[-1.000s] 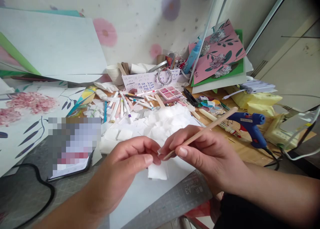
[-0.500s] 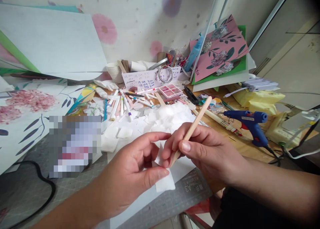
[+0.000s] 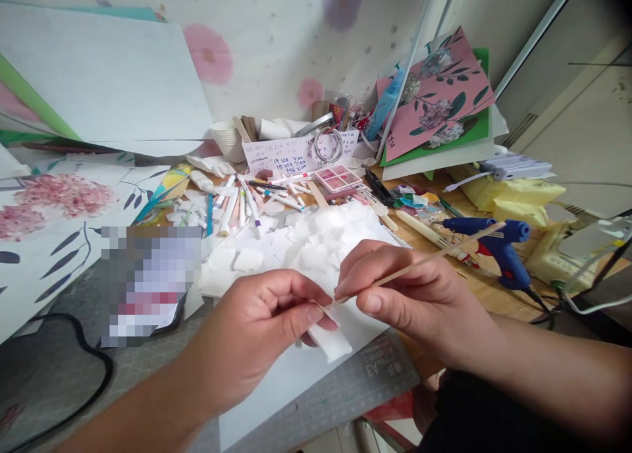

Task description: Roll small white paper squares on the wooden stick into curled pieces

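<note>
Between the thumb and fingers of my right hand (image 3: 402, 295) is a flat wooden craft stick (image 3: 444, 250), turned nearly edge-on, its upper end pointing right. Its lower end meets the fingertips of my left hand (image 3: 276, 331). That hand is closed in a pinch on a small piece of white tissue paper (image 3: 332, 343), which hangs below the fingers. The stick's tip touches the tissue there, though the fingers partly hide the contact. Under both hands lies a white paper sheet (image 3: 276, 400). Just beyond them is a heap of white tissue pieces (image 3: 323, 232).
A grey cutting mat (image 3: 390, 361) lies beneath the paper. A blue glue gun (image 3: 508, 255) rests at the right with its cable. Several markers (image 3: 249, 206) and a pink palette (image 3: 338, 178) are behind the heap. A blurred phone-like object (image 3: 153, 285) lies left.
The craft stick has tilted from steep to nearly level, its top swinging right and down. The tissue piece has shifted slightly to the right in my left fingers.
</note>
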A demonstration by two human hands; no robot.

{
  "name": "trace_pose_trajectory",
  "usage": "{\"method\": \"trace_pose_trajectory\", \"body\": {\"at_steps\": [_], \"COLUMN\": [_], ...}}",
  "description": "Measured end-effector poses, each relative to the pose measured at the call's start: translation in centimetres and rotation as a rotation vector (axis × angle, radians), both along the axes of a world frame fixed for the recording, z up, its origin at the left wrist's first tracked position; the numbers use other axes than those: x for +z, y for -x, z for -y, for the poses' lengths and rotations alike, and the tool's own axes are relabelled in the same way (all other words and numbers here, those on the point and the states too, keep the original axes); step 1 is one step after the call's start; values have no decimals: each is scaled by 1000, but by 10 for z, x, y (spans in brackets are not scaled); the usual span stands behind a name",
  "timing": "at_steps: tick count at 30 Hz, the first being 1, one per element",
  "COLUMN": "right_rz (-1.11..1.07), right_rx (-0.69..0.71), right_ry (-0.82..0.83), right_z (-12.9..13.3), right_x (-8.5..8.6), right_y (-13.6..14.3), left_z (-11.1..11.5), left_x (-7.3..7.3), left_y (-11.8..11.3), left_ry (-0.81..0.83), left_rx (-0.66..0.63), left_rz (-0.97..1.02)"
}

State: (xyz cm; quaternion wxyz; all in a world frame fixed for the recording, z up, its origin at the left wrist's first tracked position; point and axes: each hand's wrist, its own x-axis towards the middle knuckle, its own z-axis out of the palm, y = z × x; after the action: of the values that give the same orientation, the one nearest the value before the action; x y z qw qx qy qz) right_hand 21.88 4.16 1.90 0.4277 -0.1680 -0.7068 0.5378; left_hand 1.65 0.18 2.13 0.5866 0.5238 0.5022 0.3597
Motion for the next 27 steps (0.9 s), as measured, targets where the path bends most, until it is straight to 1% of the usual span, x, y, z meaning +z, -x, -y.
{"method": "trace_pose_trajectory", "body": {"at_steps": [4, 9, 12, 15, 19, 27], "right_rz": [22, 43, 76, 96, 147, 184], "right_rx": [-52, -85, -67, -45, -23, -28], "right_ry": [-216, -347, -355, -348, -383, -418], "right_z": [1, 1, 0, -1, 0, 0], "right_x": [1, 1, 3, 6, 8, 12], "right_y": [-1, -4, -5, -7, -8, -7], "left_z": [0, 1, 2, 2, 2, 2], "left_x": [-1, -1, 0, 1, 2, 7], "left_y": [2, 3, 3, 3, 2, 1], "left_ry": [-13, 2, 23, 0, -4, 41], "left_rx": [-18, -41, -26, -27, -33, -44], "left_rz": [-18, -44, -53, -56, -52, -55]}}
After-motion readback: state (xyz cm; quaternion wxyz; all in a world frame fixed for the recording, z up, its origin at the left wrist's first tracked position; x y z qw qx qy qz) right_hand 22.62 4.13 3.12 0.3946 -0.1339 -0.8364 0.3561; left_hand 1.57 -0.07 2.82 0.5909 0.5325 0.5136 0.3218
